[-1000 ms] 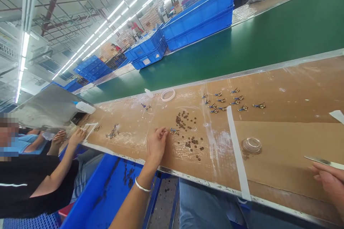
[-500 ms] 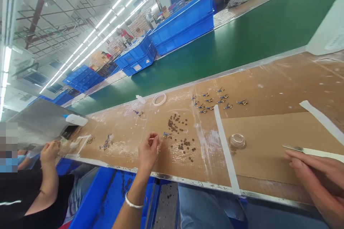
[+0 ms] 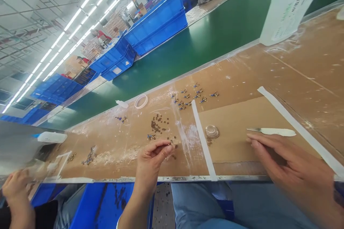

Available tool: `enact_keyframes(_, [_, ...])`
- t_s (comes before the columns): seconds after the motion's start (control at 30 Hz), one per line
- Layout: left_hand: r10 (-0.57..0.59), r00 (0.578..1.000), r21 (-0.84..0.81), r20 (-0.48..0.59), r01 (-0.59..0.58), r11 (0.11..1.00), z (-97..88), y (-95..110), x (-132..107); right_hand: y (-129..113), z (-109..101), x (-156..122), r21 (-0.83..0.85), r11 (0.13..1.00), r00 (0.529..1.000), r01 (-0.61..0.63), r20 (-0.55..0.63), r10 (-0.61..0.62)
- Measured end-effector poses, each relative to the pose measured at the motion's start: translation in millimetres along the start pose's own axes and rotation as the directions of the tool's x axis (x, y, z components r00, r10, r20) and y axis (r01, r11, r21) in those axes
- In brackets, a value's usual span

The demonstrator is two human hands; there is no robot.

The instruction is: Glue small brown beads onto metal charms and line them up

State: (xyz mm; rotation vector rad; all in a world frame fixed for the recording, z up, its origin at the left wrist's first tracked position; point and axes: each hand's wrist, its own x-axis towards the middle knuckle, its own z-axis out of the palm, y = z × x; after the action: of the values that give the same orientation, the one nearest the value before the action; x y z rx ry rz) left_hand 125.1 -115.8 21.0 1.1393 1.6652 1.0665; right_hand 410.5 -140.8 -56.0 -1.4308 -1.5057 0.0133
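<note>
Dark discs (image 3: 154,126) lay scattered on the desk (image 3: 309,78), the lower ones partly behind the left hand (image 3: 150,161). That hand had just shifted from beside the blue-and-gold pieces (image 3: 151,137) to over these discs; to my eye, attention had passed to the discs. Thumb and forefinger nearly met; could not tell if a disc sat between. Right hand (image 3: 292,161) half curled, fingertips close together, any small hold unclear; it had come clear of the white-handled blade (image 3: 279,131), which lay just beyond it on the cardboard (image 3: 236,114). Clear round dish (image 3: 212,132) on the same sheet, contents unclear. Labelled bottle (image 3: 282,14) upright at the desk's far edge. Past the green belt (image 3: 212,28): blue crates (image 3: 161,25), insides mostly hidden.
</note>
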Motion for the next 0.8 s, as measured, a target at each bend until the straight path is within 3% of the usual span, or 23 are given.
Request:
enact_keyframes(0.1, [0.028,0.998,0.012,0.064,-0.029,1.0,22.3,7.7,1.2,1.7,0.1,-0.7,0.028,0.994,0.994,0.11,-0.013,-0.11])
enact_keyframes(0.33, [0.103,0.98,0.158,0.171,-0.131,0.979,56.3,19.7,13.4,3.2,0.1,1.6,0.134,0.989,0.997,0.06,-0.055,-0.053])
enact_keyframes(0.8, [0.211,0.955,0.334,0.207,-0.271,0.902,86.6,27.8,20.7,3.3,-1.5,4.6,0.178,0.983,0.998,0.047,-0.045,-0.04])
